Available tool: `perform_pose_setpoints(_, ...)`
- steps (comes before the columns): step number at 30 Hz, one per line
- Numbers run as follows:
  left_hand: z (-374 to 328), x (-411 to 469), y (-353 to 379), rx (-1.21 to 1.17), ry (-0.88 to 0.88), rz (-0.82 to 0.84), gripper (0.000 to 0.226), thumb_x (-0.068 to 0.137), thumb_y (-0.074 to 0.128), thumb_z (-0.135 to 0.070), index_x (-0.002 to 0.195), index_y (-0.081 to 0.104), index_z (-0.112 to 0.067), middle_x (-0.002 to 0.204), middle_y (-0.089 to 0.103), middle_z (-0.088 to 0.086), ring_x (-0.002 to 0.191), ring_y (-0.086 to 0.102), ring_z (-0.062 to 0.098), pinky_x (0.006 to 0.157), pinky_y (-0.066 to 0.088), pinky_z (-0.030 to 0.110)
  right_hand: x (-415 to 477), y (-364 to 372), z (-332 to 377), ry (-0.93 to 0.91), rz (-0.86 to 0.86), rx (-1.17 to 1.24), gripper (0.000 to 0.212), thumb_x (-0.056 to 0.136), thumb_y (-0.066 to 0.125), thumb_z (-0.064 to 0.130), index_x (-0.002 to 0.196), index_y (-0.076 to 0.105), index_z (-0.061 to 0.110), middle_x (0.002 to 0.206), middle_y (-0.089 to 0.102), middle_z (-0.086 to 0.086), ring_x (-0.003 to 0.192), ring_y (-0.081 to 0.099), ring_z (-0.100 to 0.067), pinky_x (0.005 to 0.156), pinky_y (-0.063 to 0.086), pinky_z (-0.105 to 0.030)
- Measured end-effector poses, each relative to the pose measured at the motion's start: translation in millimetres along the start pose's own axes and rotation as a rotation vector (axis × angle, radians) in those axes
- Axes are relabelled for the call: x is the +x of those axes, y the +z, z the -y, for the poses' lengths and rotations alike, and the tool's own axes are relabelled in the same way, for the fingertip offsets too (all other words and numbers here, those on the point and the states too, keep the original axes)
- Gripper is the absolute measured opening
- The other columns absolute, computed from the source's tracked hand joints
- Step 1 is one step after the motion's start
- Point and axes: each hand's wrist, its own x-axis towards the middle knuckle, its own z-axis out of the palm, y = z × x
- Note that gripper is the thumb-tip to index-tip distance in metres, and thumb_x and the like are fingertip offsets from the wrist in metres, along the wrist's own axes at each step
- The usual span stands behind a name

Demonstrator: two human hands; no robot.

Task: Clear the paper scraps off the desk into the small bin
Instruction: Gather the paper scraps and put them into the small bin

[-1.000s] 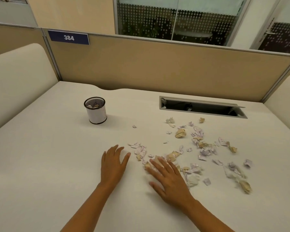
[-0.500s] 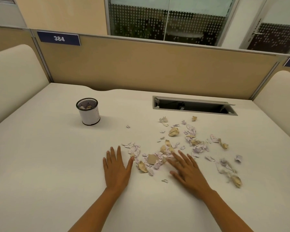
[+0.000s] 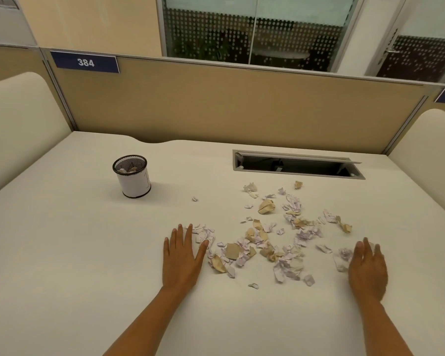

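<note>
Swung out from the middle of the paper scraps (image 3: pixel 267 242) to their right edge, the right hand (image 3: pixel 368 271) rests flat like the left hand (image 3: pixel 181 255), fingers released and grasping nothing, while the small bin (image 3: pixel 132 176), well left of the scraps on the worktop (image 3: pixel 62 253), holds only a few pieces, so most clearing remains.

Small round mesh bin with white paper wrap (image 3: pixel 132 177) sits back-left on the pale bench (image 3: pixel 62 253), a few scraps inside. Torn white and tan paper scraps (image 3: pixel 267 242) spread centre-right, in front of the rectangular cable slot (image 3: pixel 297 165). Hands flank the pile: left hand (image 3: pixel 181 258) flat at its left edge, right hand (image 3: pixel 368 271) at its right edge.
</note>
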Motion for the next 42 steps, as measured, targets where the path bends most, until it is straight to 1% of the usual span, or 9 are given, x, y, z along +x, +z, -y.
perform_pose_setpoints(4, -7.2, -1.5, -0.2, -0.035, 0.028, 0.022, 0.076, 0.082, 0.009, -0.068, 0.148, 0.005, -0.031, 0.159, 0.004, -0.004, 0.147, -0.001, 0.011, 0.120, -0.003, 0.033, 3.3, 12.9, 19.9, -0.059, 0.096, 0.099, 0.071, 0.094, 0.011, 0.059, 0.140, 0.041, 0.013, 0.147, 0.040, -0.018, 0.133, 0.039, -0.038, 0.114, 0.026, -0.049)
perform_pose_setpoints(14, -41.1, -26.1, 14.6, 0.029, 0.207, 0.136, 0.095, 0.065, 0.013, -0.090, 0.145, -0.002, -0.041, 0.158, -0.005, -0.013, 0.145, -0.012, 0.007, 0.119, -0.013, 0.034, -54.1, 79.4, 105.8, -0.367, 0.339, 0.159, 0.068, 0.089, 0.004, 0.065, 0.140, 0.037, 0.034, 0.149, 0.040, 0.003, 0.138, 0.036, -0.019, 0.117, 0.022, -0.044)
perform_pose_setpoints(19, -39.0, -11.1, 17.4, 0.070, 0.236, 0.136, 0.069, 0.088, 0.019, -0.067, 0.147, 0.006, -0.035, 0.159, 0.003, -0.008, 0.146, -0.003, 0.009, 0.118, -0.008, 0.027, -82.2, 101.1, 133.8, -0.429, 0.460, 0.155, 0.061, 0.093, 0.011, 0.056, 0.143, 0.033, 0.029, 0.152, 0.035, 0.003, 0.142, 0.027, -0.014, 0.119, 0.020, -0.040)
perform_pose_setpoints(24, -35.4, 10.7, 5.1, -0.089, 0.206, 0.125, 0.055, 0.097, 0.029, -0.046, 0.147, 0.012, -0.030, 0.158, 0.010, -0.005, 0.146, 0.005, 0.010, 0.117, 0.003, 0.023, -86.9, 97.9, 155.9, -0.342, 0.653, 0.425, 0.052, 0.097, 0.025, 0.049, 0.146, 0.029, 0.031, 0.155, 0.027, 0.008, 0.144, 0.019, -0.010, 0.120, 0.016, -0.036)
perform_pose_setpoints(28, -35.7, 19.3, -6.8, -0.159, 0.112, 0.126, 0.062, 0.096, 0.033, -0.048, 0.148, 0.007, -0.029, 0.159, 0.002, -0.002, 0.147, 0.000, 0.016, 0.118, 0.006, 0.031, -77.6, 86.0, 158.3, -0.418, 0.656, 0.287, 0.047, 0.099, 0.039, 0.031, 0.145, 0.031, 0.029, 0.155, 0.025, 0.001, 0.144, 0.021, -0.018, 0.118, 0.023, -0.043)
perform_pose_setpoints(32, -42.4, 16.0, -11.8, -0.136, -0.045, 0.319, 0.069, 0.096, 0.037, -0.042, 0.148, -0.006, -0.027, 0.159, -0.007, 0.007, 0.146, -0.008, 0.027, 0.119, 0.003, 0.040, -78.5, 79.0, 159.6, -0.531, 0.833, -0.024, 0.058, 0.095, 0.043, 0.028, 0.148, 0.018, 0.034, 0.159, 0.010, -0.005, 0.147, 0.009, -0.024, 0.117, 0.017, -0.043)
perform_pose_setpoints(37, -53.9, 2.9, -6.1, -0.039, -0.001, 0.465, 0.075, 0.096, 0.041, -0.029, 0.146, -0.015, -0.027, 0.156, -0.022, 0.010, 0.143, -0.020, 0.030, 0.117, -0.005, 0.042, -92.7, 78.6, 165.5, -0.682, 0.808, -0.299, 0.062, 0.094, 0.045, 0.023, 0.149, 0.016, 0.031, 0.159, 0.008, -0.010, 0.146, 0.011, -0.026, 0.115, 0.023, -0.039)
perform_pose_setpoints(40, -54.6, 2.8, -5.2, -0.012, 0.099, 0.423, 0.074, 0.096, 0.044, -0.028, 0.148, -0.009, -0.026, 0.156, -0.019, 0.010, 0.144, -0.018, 0.029, 0.118, -0.003, 0.039, -98.0, 81.3, 165.6, -0.717, 0.758, -0.312, 0.056, 0.097, 0.043, 0.018, 0.148, 0.022, 0.027, 0.159, 0.010, -0.006, 0.146, 0.013, -0.023, 0.115, 0.024, -0.037)
perform_pose_setpoints(42, -53.0, 4.5, -6.2, -0.187, 0.092, 0.367, 0.060, 0.098, 0.038, -0.033, 0.148, 0.004, -0.029, 0.159, -0.005, 0.002, 0.147, -0.006, 0.021, 0.118, 0.005, 0.036, -99.7, 81.8, 167.7, -0.678, 0.761, -0.224, 0.048, 0.098, 0.041, 0.018, 0.145, 0.031, 0.023, 0.156, 0.022, -0.007, 0.143, 0.022, -0.023, 0.115, 0.028, -0.039)
